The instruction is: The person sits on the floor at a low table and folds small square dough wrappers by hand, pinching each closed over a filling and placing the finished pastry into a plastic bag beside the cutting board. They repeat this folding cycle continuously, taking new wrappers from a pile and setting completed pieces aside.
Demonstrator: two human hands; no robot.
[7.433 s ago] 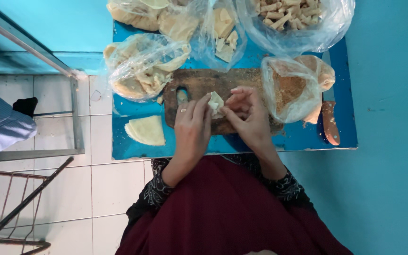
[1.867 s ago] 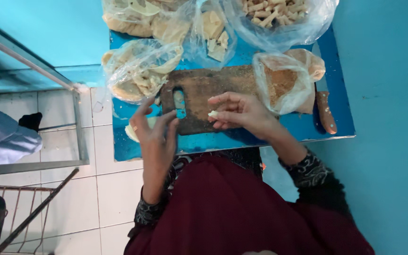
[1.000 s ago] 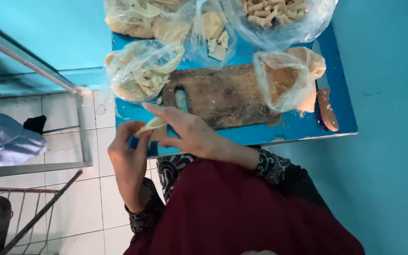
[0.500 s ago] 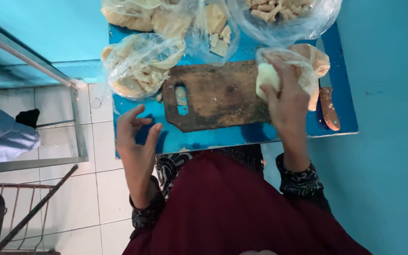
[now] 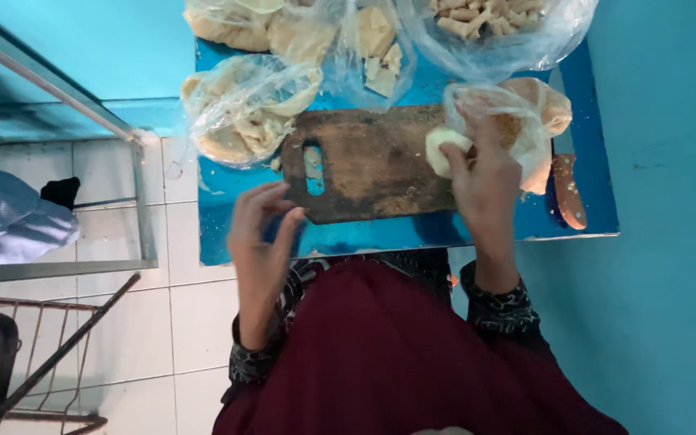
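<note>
My right hand [image 5: 485, 173] holds a pale folded piece of dough [image 5: 443, 147] at the mouth of a clear plastic bag of brown crumbs [image 5: 525, 129], by the right end of a dark wooden cutting board [image 5: 372, 165]. My left hand [image 5: 261, 238] hovers with fingers apart at the front left corner of the board, over the blue table [image 5: 219, 234], and holds nothing.
Several clear bags lie at the table's far side: flat dough sheets [image 5: 243, 113], more pale pieces [image 5: 348, 36], small rolled pieces [image 5: 493, 24]. A brown-handled knife [image 5: 567, 192] lies at the right edge. A metal rail [image 5: 58, 97] and another person's sleeve [image 5: 10, 217] are at the left.
My right hand picked a dough piece from the table's front left and carried it right to the crumb bag. My left hand let go and stays open near the board's corner.
</note>
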